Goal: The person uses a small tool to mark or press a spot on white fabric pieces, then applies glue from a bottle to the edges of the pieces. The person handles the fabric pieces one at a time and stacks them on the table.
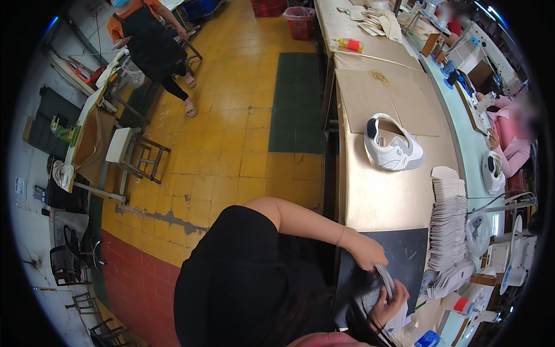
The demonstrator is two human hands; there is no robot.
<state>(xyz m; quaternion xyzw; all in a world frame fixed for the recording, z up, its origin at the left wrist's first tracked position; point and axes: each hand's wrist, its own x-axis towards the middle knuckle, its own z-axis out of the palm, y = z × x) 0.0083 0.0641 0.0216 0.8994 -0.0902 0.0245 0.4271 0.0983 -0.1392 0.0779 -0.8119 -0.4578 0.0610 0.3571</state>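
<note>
My left hand (367, 252) is closed on one end of a small bundle of grey, layered, flat pieces (385, 276), which look like shoe parts. Curled around the other end of the same bundle are the fingers of my right hand (391, 306). Both hands are over a black board (404, 246) on the workbench. Dark strands of hair hide part of the bundle and the board's near corner. Beside the board stands a tall stack of pale grey shoe pieces (448, 225). Farther up the bench sits a white shoe upper (394, 146).
Brown cardboard (370, 87) covers the bench's far part, with a yellow-and-red bottle (350, 44) on it. A bottle with a red band (459, 303) stands near my right hand. Across the bench, a person in pink (509, 136) sits by sewing machines. Another person (147, 40) stands left, near a stool (119, 146).
</note>
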